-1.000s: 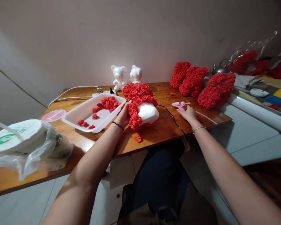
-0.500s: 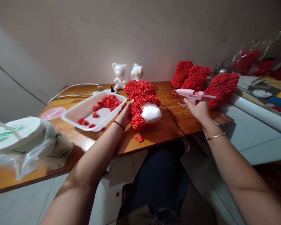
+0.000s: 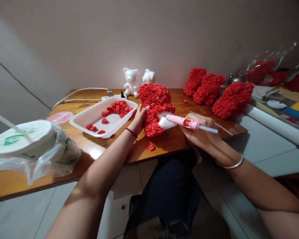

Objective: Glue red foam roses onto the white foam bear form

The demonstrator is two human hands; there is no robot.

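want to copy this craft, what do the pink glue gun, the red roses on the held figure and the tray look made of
Pink glue gun: likely hard plastic, smooth and evenly coloured.
Red roses: perhaps soft foam or fabric, matt, with thin, curled petals.
Tray: probably moulded plastic, whitish, satin, with rounded corners.

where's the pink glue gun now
Head view, right of centre: the pink glue gun is in the right hand, nozzle by the white patch on the rose-covered figure.
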